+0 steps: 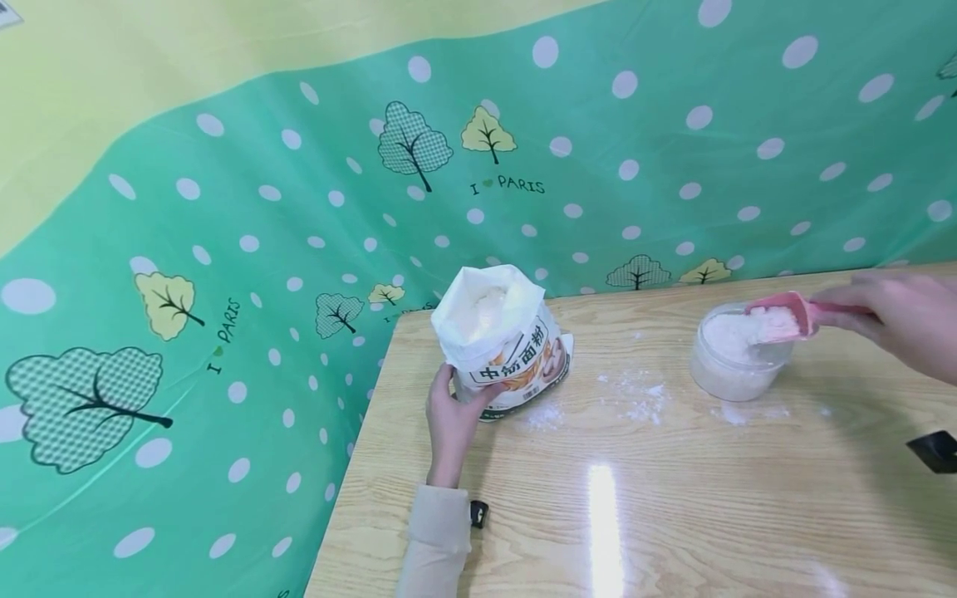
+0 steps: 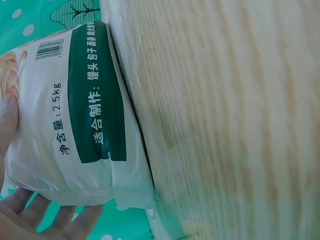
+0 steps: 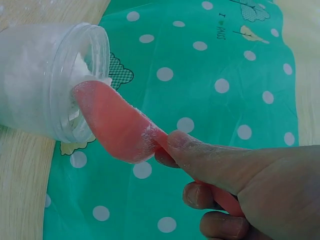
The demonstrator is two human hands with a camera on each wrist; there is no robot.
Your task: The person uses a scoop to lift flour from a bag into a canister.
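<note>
My right hand (image 3: 215,175) grips the handle of a pink scoop (image 3: 117,122), its bowl heaped with white flour in the head view. The scoop's lip overlaps the mouth of a clear plastic jar (image 1: 728,378), which holds flour (image 1: 728,336) up near its rim. On the left, my left hand (image 1: 454,413) holds the lower side of an open white flour bag (image 1: 516,353). Its thumb (image 2: 7,120) lies on the printed front and the other fingers reach around the side. More flour shows inside the bag's folded-out mouth.
Loose flour (image 1: 646,403) is scattered on the wooden table (image 1: 673,498) between bag and jar. Behind and to the left hangs a green dotted cloth (image 1: 299,249), close to the table's back and left edges.
</note>
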